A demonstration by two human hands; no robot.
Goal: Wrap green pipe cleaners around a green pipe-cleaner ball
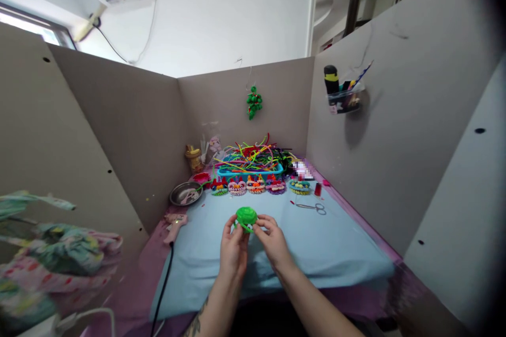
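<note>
Between both hands, above the front of the light blue cloth (316,242), is a bright green coiled pipe-cleaner piece (246,215), round on top with a green strand below it. My left hand (234,245) grips its left side between thumb and fingers. From the right, my right hand (272,237) pinches the strand near the lower edge. Beyond the hands stands a row of several colourful fuzzy pipe-cleaner figures, among them an orange and white one (255,185) and a teal and yellow one (299,187).
A blue basket (251,174) heaped with pipe cleaners stands at the back. Scissors (312,207) lie on the right. On the left are a metal bowl (185,194) and a pink glue gun (174,227) with a black cord. Grey panels (245,131) enclose the table.
</note>
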